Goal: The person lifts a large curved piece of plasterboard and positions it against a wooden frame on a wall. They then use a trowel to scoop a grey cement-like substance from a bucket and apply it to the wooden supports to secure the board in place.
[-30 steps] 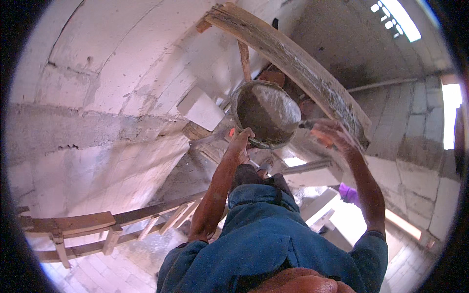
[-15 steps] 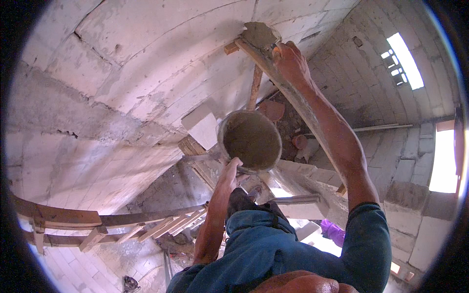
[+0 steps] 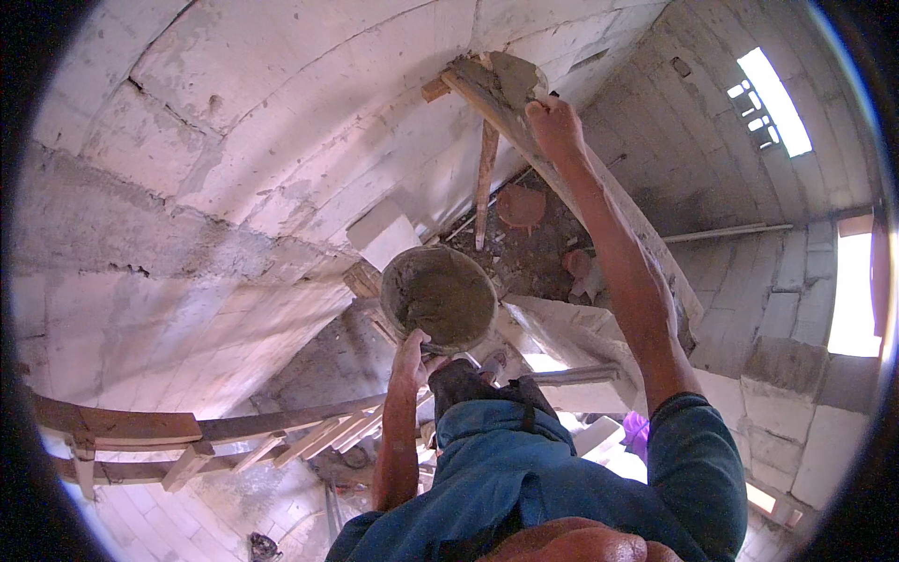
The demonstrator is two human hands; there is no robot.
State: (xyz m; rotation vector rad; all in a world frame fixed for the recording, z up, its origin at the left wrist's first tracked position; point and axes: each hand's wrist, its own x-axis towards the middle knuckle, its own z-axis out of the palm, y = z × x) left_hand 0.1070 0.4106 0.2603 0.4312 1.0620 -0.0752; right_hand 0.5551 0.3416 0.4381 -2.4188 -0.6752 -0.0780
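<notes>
My left hand (image 3: pixel 415 358) grips the near rim of a round bucket (image 3: pixel 386 304), its fingers closed. Grey wet mortar (image 3: pixel 440 295) lies inside the bucket, tilted toward me. Reaching far ahead, my right hand (image 3: pixel 554 126) is closed round the handle of a trowel (image 3: pixel 553 95); its blade is mostly hidden. Beside that hand, a patch of fresh mortar (image 3: pixel 515 79) sits at the top end of a long wooden board (image 3: pixel 501 110), against the pale block wall (image 3: pixel 309 122). The board slants down to the right beneath my right forearm.
A wooden prop (image 3: pixel 487 178) stands below the board. A pale block (image 3: pixel 385 236) is beyond the bucket. Far below are a reddish basin (image 3: pixel 521 206) and rubble. A wooden ladder-like frame (image 3: pixel 290 426) crosses at lower left. Bright openings (image 3: pixel 854 295) pierce the right wall.
The bucket and my left hand have moved left and nearer to me, showing more of the basin below. My right hand has shifted slightly down, staying by the mortar patch.
</notes>
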